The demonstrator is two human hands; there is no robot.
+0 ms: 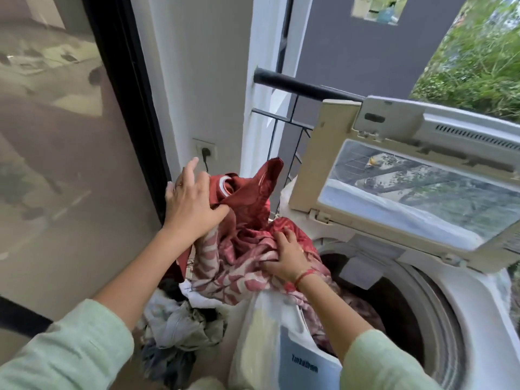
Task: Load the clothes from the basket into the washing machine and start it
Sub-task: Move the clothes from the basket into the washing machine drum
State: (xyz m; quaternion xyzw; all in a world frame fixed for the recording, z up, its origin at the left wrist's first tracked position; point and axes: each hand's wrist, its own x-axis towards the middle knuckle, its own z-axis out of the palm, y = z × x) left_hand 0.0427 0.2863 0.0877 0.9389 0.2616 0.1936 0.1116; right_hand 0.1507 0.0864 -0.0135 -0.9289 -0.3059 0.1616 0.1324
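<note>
That dark red and pink patterned cloth [247,249] hangs over the left rim of the white top-loading washing machine [495,291], partly in the drum. The left grip [194,201] thumb-pinches its top with fingers spread, and the right grip [287,257] is bunched into it. I'd feed the trailing end in first so it doesn't snag the rim.

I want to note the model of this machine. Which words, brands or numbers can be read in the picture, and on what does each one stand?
One short dark blue word on the pale label at the near corner of the washing machine: too blurred to read.
No other text, number or sign shows, not even on the raised lid.
</note>
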